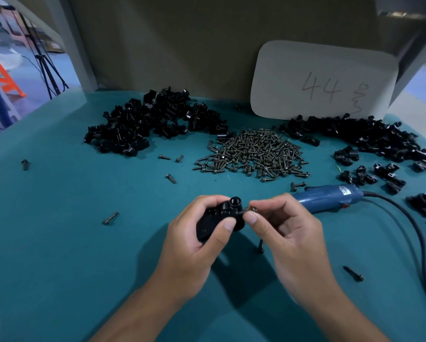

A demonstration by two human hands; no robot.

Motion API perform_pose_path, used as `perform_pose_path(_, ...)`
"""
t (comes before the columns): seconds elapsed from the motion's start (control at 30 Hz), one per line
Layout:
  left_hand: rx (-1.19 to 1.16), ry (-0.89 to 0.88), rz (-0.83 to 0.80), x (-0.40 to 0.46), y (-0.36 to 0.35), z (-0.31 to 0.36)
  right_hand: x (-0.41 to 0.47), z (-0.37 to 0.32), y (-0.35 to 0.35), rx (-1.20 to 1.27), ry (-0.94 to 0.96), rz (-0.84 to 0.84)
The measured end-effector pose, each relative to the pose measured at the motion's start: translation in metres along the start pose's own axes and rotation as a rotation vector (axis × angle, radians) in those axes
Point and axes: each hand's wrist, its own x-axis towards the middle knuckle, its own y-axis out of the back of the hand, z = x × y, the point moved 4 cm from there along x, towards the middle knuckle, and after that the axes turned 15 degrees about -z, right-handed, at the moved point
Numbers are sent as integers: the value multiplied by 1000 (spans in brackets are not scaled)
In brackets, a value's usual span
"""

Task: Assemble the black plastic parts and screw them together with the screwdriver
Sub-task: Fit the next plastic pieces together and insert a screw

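You are holding a black plastic part [219, 219] just above the teal bench [59, 243], your left hand [194, 245] wrapping it with curled fingers and the thumb pressing on its near face. Your right hand [283, 230] is pinching a screw [247, 210] between thumb and forefinger, its long axis lying roughly level, tip pointing left into the part's side. Behind your right hand a blue electric screwdriver [328, 197] is lying on the bench, its length running left to right, its black cord [409, 230] trailing right; its label is too blurred to read. Farther back, a white card [323, 80] reading "44" is leaning behind a screw pile [254, 154], between two heaps of black parts [142, 127].
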Motion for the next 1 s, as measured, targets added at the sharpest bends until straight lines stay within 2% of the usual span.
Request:
perform_pose_path(0.3,-85,8,-5,0,-2,-3,0,-8,3,-385,65,-45)
perform_pose_path(0.6,13,35,-40,0,-2,-6,0,-9,4,-748,201,-43)
perform_pose_path(0.77,56,30,-77,0,-6,-5,2,-1,2,-864,173,-134)
perform_pose_path(0.87,69,29,-97,0,-7,-5,3,-2,0,-956,139,-126)
perform_pose_path(1.0,46,37,-129,1,-7,-4,3,-4,-1,-836,93,-110)
